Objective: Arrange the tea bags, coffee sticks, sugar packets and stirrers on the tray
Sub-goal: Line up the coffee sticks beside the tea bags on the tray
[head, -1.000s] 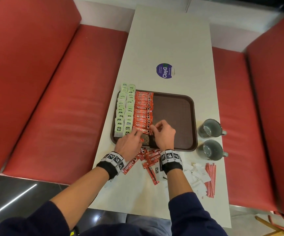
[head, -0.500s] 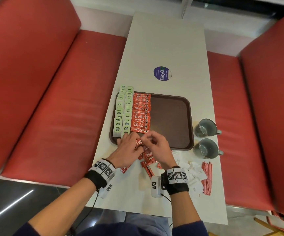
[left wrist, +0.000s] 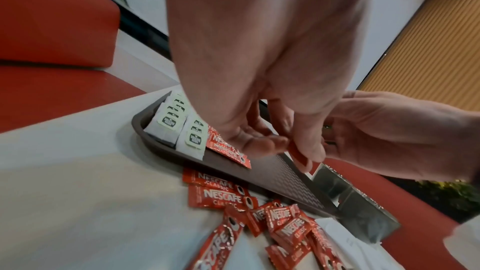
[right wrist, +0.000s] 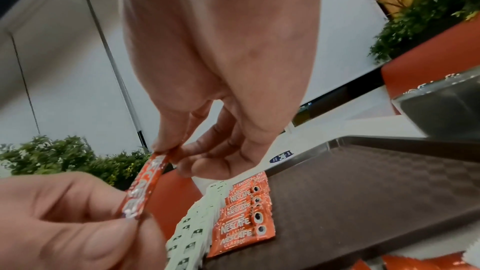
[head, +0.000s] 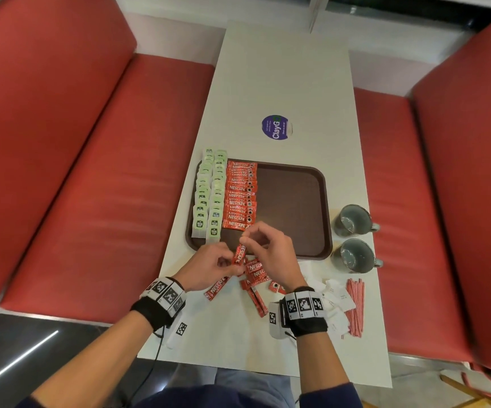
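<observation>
Your left hand (head: 209, 267) and right hand (head: 270, 254) share one red Nescafé coffee stick (head: 239, 254), held just above the near rim of the brown tray (head: 291, 207): your left fingers (right wrist: 78, 208) pinch its lower end and your right fingers (right wrist: 166, 145) pinch its upper end. On the tray, two columns of green tea bags (head: 209, 195) fill the left side, with a column of coffee sticks (head: 241, 195) touching them on the right. More loose coffee sticks (head: 253, 278) lie on the white worktop (head: 282, 78) under your hands. White sugar packets (head: 334, 301) and red stirrers (head: 355, 307) lie further right, near two grey mugs (head: 353, 237) standing beside the tray.
</observation>
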`<state>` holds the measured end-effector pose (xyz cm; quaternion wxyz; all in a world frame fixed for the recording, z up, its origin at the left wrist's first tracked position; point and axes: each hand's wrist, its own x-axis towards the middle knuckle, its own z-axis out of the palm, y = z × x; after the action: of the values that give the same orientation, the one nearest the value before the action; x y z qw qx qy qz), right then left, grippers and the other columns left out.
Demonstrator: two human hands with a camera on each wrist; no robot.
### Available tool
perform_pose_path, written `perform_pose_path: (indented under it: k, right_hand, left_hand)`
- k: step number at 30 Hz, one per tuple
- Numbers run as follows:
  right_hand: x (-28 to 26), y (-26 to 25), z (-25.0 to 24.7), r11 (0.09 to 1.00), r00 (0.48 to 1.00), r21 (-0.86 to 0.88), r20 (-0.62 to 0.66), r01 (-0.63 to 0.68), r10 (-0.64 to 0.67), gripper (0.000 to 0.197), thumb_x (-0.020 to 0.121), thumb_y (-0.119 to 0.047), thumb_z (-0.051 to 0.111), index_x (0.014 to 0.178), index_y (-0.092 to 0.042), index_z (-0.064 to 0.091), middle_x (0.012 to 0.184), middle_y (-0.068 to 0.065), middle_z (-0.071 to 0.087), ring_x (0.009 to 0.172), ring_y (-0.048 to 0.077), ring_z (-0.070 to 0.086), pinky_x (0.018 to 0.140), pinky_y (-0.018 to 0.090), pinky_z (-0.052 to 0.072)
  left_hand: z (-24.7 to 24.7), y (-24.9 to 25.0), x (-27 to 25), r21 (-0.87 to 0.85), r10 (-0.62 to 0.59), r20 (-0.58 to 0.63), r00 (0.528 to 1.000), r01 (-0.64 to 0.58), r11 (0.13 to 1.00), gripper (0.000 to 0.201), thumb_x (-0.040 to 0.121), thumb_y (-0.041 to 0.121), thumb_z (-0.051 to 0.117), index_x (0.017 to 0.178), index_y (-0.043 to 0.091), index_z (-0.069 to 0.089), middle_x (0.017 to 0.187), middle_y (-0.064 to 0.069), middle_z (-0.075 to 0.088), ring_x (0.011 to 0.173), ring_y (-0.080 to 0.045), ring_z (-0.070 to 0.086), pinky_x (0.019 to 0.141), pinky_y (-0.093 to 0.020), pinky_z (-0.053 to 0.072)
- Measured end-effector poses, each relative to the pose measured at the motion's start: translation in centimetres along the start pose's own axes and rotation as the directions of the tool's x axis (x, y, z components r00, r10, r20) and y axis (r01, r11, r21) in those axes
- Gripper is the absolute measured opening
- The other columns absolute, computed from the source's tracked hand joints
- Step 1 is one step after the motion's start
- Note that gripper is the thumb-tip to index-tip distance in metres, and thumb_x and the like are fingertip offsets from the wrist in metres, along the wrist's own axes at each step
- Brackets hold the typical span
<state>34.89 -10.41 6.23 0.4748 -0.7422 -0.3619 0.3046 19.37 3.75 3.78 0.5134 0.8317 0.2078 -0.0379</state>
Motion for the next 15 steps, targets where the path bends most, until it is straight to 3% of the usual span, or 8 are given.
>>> perform_pose_path:
  k: [2, 4, 7, 11, 15]
  right_hand:
    - [-0.1, -0.4, 0.1, 0.999, 1.0, 0.043, 0.001, 0.003, -0.003, 0.009, 0.101, -0.033, 0.079, 0.105, -0.029, 0.074, 0.099, -0.008, 0.077, 0.094, 0.014, 0.074, 0.085, 0.029, 0.062]
    - [-0.4, -0.2, -0.1, 0.995, 0.998, 0.085, -0.03, -0.05, 0.052, 0.015, 0.102, -0.043, 0.076, 0.107, -0.03, 0.072, 0.102, -0.008, 0.077, 0.098, 0.012, 0.073, 0.088, 0.03, 0.061]
    - [-1.0, 0.5, -0.6, 0.988, 0.993, 0.098, 0.008, -0.117, 0.117, 0.018, 0.104, -0.048, 0.073, 0.106, -0.03, 0.073, 0.104, -0.008, 0.078, 0.1, 0.011, 0.074, 0.093, 0.039, 0.062]
    - [-1.7, 1.0, -0.7, 0.984, 0.992, 0.145, 0.075, -0.107, 0.097, 0.01, 0.106, -0.038, 0.071, 0.11, -0.03, 0.076, 0.104, -0.004, 0.079, 0.102, 0.016, 0.075, 0.094, 0.042, 0.063]
    - [-1.2, 2.0, -0.5, 0.993, 0.994, 0.043, -0.006, -0.113, 0.113, 0.002, 0.104, -0.03, 0.075, 0.105, -0.029, 0.077, 0.096, -0.008, 0.078, 0.094, 0.012, 0.074, 0.09, 0.039, 0.063]
  left_hand:
    - [0.3, 0.2, 0.2, -0.153, -0.063, -0.022, 0.998, 0.059, 0.987, 0.021, 0.09, 0.029, 0.089, 0.079, 0.044, 0.077, 0.085, 0.01, 0.074, 0.081, -0.004, 0.07, 0.079, -0.028, 0.056]
    - [0.4, 0.8, 0.3, -0.347, -0.157, -0.086, 0.984, 0.118, 0.93, 0.016, 0.088, 0.019, 0.091, 0.101, 0.026, 0.083, 0.098, 0.003, 0.083, 0.094, -0.014, 0.079, 0.091, -0.042, 0.065]
    - [0.5, 1.5, 0.3, -0.561, -0.238, -0.173, 0.956, 0.103, 0.821, 0.028, 0.085, 0.013, 0.092, 0.11, 0.01, 0.08, 0.102, -0.007, 0.084, 0.098, -0.026, 0.081, 0.094, -0.048, 0.065]
    - [1.1, 1.2, 0.6, -0.696, -0.24, -0.128, 0.962, 0.085, 0.713, 0.032, 0.09, 0.014, 0.087, 0.116, -0.001, 0.078, 0.11, -0.018, 0.081, 0.108, -0.035, 0.079, 0.103, -0.054, 0.06]
    - [1.8, 1.3, 0.6, -0.77, -0.183, -0.053, 0.982, 0.076, 0.633, 0.029, 0.102, 0.004, 0.07, 0.131, -0.002, 0.072, 0.125, -0.019, 0.077, 0.122, -0.032, 0.074, 0.108, -0.042, 0.059]
